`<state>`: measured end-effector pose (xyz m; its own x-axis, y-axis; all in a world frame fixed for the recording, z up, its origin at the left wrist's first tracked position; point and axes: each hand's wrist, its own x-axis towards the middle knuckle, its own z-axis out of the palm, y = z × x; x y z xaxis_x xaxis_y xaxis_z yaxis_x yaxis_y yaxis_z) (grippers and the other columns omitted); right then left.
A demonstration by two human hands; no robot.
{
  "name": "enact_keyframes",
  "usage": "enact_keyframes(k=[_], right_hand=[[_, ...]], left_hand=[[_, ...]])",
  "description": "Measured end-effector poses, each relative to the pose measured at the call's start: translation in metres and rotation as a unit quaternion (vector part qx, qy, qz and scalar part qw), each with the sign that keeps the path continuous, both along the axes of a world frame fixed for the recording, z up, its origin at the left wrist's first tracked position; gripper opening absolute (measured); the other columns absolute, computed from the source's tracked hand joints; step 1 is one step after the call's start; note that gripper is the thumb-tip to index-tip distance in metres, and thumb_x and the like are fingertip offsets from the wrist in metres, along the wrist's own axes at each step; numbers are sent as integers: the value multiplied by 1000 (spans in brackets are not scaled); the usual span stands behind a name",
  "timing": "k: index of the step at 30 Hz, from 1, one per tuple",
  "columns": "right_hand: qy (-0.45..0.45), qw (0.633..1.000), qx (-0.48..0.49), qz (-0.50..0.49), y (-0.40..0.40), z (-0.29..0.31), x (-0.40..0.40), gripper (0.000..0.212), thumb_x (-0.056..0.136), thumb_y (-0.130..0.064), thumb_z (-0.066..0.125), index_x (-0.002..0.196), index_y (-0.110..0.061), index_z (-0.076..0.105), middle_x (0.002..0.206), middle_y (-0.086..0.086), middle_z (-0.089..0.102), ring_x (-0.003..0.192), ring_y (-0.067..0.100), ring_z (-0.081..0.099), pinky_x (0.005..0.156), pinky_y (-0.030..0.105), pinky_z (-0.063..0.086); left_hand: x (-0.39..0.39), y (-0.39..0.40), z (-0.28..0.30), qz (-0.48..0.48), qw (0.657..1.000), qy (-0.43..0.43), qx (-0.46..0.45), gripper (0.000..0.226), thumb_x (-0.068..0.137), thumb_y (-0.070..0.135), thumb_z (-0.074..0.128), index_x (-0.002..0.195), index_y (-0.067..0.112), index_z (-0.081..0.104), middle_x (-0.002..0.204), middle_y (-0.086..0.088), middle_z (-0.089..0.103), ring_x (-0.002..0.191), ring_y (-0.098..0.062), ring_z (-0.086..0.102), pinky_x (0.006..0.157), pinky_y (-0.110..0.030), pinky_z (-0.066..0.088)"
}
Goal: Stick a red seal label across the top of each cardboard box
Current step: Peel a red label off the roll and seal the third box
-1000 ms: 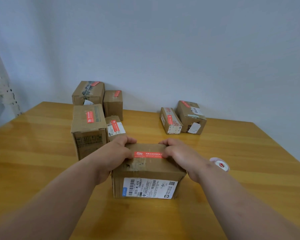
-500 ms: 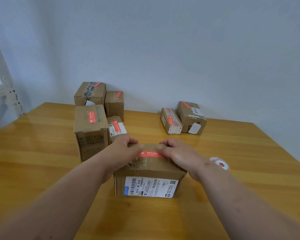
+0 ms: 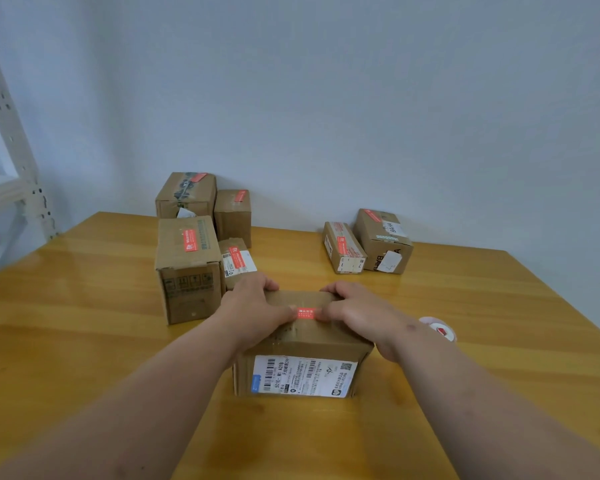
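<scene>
Head view: seven boxes, two hands.

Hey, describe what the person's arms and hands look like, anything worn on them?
Both forearms are bare, with no sleeves in view. The left hand and right hand wear no gloves, and no rings, watch or bracelet are visible. A small dark mark sits near the right wrist.

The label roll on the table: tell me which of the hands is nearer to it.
Right. The right hand rests on the near box just left of the label roll; the left hand lies on the box's far side from the roll.
</scene>
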<state>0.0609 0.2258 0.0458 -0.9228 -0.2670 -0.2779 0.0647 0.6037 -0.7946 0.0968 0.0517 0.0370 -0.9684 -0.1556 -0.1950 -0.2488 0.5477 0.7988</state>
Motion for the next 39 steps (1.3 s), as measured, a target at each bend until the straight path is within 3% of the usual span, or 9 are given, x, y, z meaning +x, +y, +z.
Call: enact_keyframes(k=[10,13,16,19,21,24,27,33,39], right_hand=[[-13,999,-46,-1,12,-5,-4,48,93,-8,46,134,-30,56,132,2,56,115,21,55,100,36,46],[59,996,53,41,14,-1,-2,55,92,-42,56,145,-35,42,150,-5,35,135,19,35,105,33,34],[136,952,243,128,10,3,3,95,71,-76,59,152,-40,22,160,-12,11,148,22,9,120,50,9],[182,900,344,195,0,4,10,113,64,-78,66,153,-39,9,159,-11,13,147,24,8,118,57,-8],[196,893,353,198,-5,5,12,116,64,-72,71,153,-37,5,153,-6,21,144,26,18,119,57,-1],[161,933,277,165,-2,12,12,118,66,-54,80,154,-35,5,149,-1,27,137,26,29,115,47,27],[81,989,59,105,10,22,11,116,63,-26,88,153,-35,14,138,-1,40,121,21,49,99,42,49],[-25,964,-261,49,22,17,13,114,51,8,65,146,-41,25,119,6,53,106,27,62,89,42,55],[-63,948,-306,64,23,-12,7,105,52,17,63,140,-34,38,130,12,62,113,28,65,95,39,52]], left_hand=[[5,-18,3,9,975,-54,216,43,96,4,47,129,31,55,118,-11,56,97,-31,67,82,-46,59],[7,-24,-4,41,959,-38,279,38,96,7,52,129,26,53,118,-12,61,98,-30,68,87,-44,57],[8,-26,-12,76,950,-25,303,37,94,13,60,128,21,50,116,-11,63,97,-30,67,81,-40,56],[10,-23,-12,73,958,-38,274,25,95,20,59,120,17,58,102,-13,71,93,-29,69,74,-35,54],[11,-22,-11,69,960,-34,271,23,96,25,58,116,17,62,99,-12,73,91,-27,69,71,-33,53],[15,-25,-9,71,952,-1,298,26,96,39,56,107,19,68,98,-7,74,97,-25,66,86,-38,51],[14,-31,-9,109,938,25,328,47,86,61,55,109,23,69,107,-5,73,107,-25,63,103,-47,43],[18,-28,-1,-60,903,66,419,81,61,82,63,127,34,61,123,-1,68,121,-21,58,108,-49,36],[18,-27,8,-130,919,86,363,104,47,28,90,140,35,45,121,-7,67,106,-24,67,90,-40,47]])
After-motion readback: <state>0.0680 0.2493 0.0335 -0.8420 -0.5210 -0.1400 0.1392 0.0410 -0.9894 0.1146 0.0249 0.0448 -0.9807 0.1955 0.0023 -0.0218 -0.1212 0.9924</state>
